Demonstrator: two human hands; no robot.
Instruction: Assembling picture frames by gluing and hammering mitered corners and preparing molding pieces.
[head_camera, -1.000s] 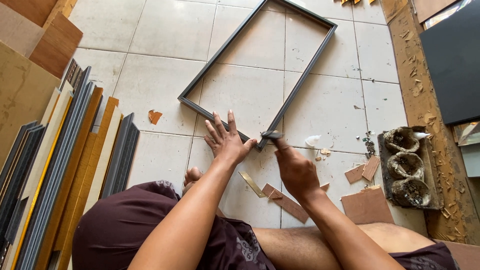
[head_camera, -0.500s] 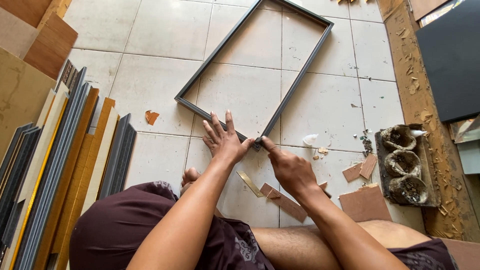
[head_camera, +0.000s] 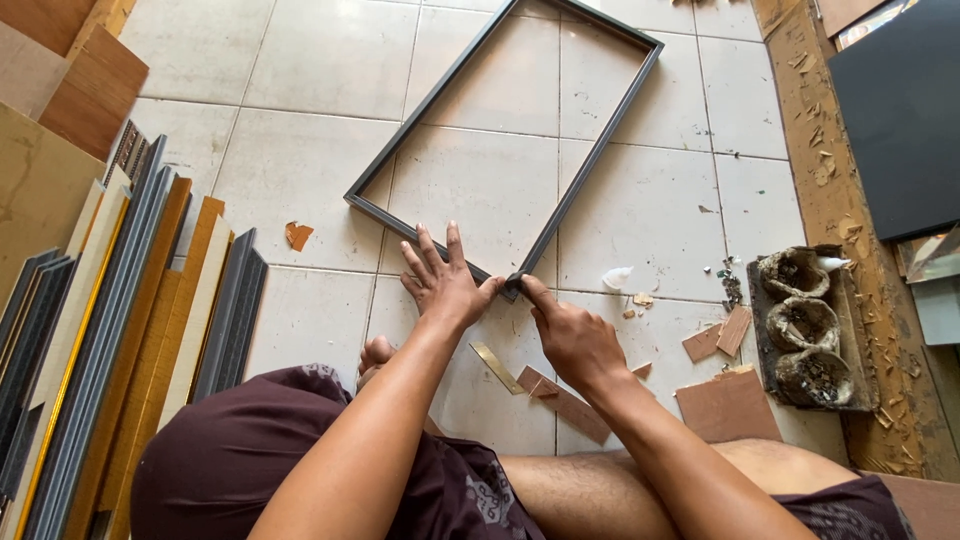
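Since a second ago, both hands have closed on the near corner. Left hand (head_camera: 445, 285) presses flat with fingers spread, bracing the dark frame (head_camera: 590, 165); right hand (head_camera: 572, 335) pinches the joint. From there the frame stretches toward one o'clock over the tiled floor (head_camera: 300, 80).

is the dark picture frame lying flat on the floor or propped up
Lying flat. The dark frame rests on the floor tiles; left hand and right hand touch its near corner.
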